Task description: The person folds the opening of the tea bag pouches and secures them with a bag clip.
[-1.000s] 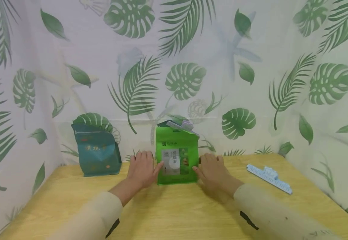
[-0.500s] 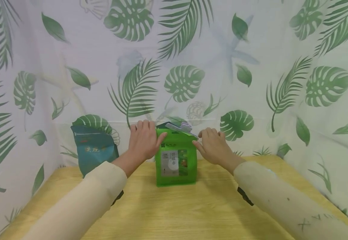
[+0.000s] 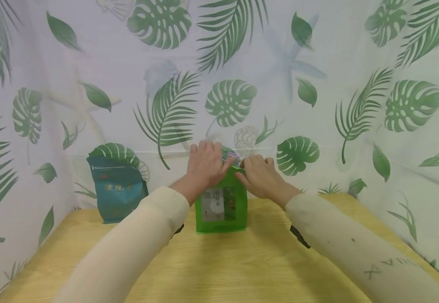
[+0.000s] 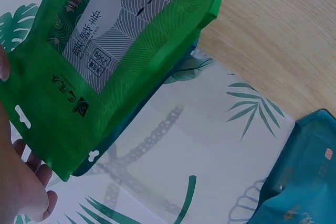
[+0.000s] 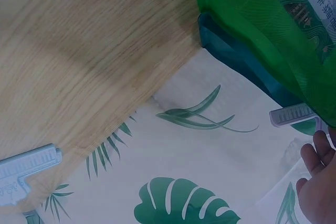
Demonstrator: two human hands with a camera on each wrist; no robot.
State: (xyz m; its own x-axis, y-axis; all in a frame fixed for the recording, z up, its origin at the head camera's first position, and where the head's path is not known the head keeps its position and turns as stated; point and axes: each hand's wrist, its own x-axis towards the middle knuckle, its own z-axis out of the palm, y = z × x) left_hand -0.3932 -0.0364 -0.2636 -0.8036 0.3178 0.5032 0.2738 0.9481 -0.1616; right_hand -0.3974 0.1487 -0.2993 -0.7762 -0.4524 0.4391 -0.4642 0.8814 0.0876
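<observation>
Fingers of both the left hand point(image 3: 206, 164) and right hand point(image 3: 259, 179) are curled on the clipped top of the green pouch point(image 3: 221, 208), stood upright on the table point(image 3: 219, 269).

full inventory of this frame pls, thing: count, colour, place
green pouch: 1, green with grey label, upright at table centre, top edge under both hands
sealing clip: 1, pale lilac-grey, on the green pouch's top between the hands
teal pouch: 1, dark teal, upright at back left of table
spare clip: 1, light blue, flat on the table at its right side, seen only in right wrist view
table: 1, light wood
backdrop: 1, white with green leaf print, around the table
left hand: 1, cream sleeve, on pouch top
right hand: 1, cream sleeve, on pouch top
</observation>
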